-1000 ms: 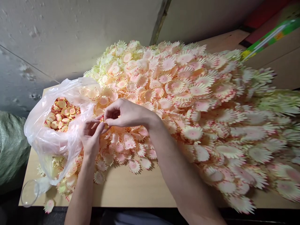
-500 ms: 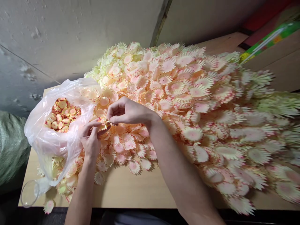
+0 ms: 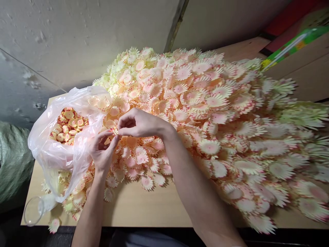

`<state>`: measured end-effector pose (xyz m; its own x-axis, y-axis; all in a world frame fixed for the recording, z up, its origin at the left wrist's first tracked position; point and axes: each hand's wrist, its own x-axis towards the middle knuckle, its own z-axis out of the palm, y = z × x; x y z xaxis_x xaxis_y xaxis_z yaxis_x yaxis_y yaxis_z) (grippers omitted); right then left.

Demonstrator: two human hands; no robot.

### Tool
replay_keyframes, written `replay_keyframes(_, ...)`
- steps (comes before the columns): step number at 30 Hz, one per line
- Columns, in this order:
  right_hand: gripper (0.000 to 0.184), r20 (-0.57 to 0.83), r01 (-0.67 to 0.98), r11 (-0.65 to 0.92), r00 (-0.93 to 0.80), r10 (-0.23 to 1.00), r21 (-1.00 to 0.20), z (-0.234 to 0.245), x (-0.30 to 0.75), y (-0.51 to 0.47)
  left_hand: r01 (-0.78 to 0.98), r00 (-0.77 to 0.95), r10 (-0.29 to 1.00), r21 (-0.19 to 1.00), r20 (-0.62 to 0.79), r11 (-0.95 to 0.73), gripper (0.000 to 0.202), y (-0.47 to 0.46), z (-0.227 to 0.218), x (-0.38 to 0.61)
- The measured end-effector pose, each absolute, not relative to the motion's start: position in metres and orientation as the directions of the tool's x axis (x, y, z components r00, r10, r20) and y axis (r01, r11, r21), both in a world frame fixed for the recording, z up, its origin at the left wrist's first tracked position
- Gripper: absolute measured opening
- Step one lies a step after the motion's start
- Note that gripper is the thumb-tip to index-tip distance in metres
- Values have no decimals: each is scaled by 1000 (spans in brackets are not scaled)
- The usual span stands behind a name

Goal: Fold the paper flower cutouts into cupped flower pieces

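My left hand (image 3: 103, 148) and my right hand (image 3: 135, 122) meet fingertip to fingertip left of the middle. Between them is a small artificial flower petal piece (image 3: 113, 130), cream with red tips and mostly hidden by the fingers. Both hands pinch at it with thumb and forefinger. Beside my left hand stands an open clear plastic bag (image 3: 41, 144), holding many small cupped flower pieces (image 3: 69, 120), yellow with red edges. Behind and under the hands spreads a large heap of flat fringed flower pieces (image 3: 183, 73), cream and pale green with pink centres.
A clear round cup or ring (image 3: 34, 211) lies at the front left corner of the wooden table (image 3: 149, 212). One loose flower piece (image 3: 54, 225) hangs at the edge. A grey wall (image 3: 89, 37) borders the back, a green sack (image 3: 12, 164) the left.
My left thumb has come up against my right fingertips, and the flower piece, seen more plainly before, is now largely covered. My right hand has hardly moved.
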<state>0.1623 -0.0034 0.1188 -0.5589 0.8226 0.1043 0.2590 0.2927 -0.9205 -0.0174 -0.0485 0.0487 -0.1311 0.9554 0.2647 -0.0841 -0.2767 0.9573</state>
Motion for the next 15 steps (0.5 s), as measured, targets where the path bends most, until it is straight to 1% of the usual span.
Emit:
replay_keyframes(3,25,76,305,292,-561,824,-906,122,164,-4,-65,-125,947,950,295,-305,24,-49,48,-17)
replay_keyframes(6,25,71,228,253,-596,800,-940,118,165,-3,-53,-130,946,951,296,-305,24,-49,50,-17)
replay_keyframes(10,26,83,103,185,-617,782,-977,112,166,0,-95,-138,959,961,248,-262,26,-48,50,-18)
replay_keyframes(15,28,58,85,142,-625,778,-986,111,165,1,-120,-176,963,966,204,-227,26,-46,51,-18)
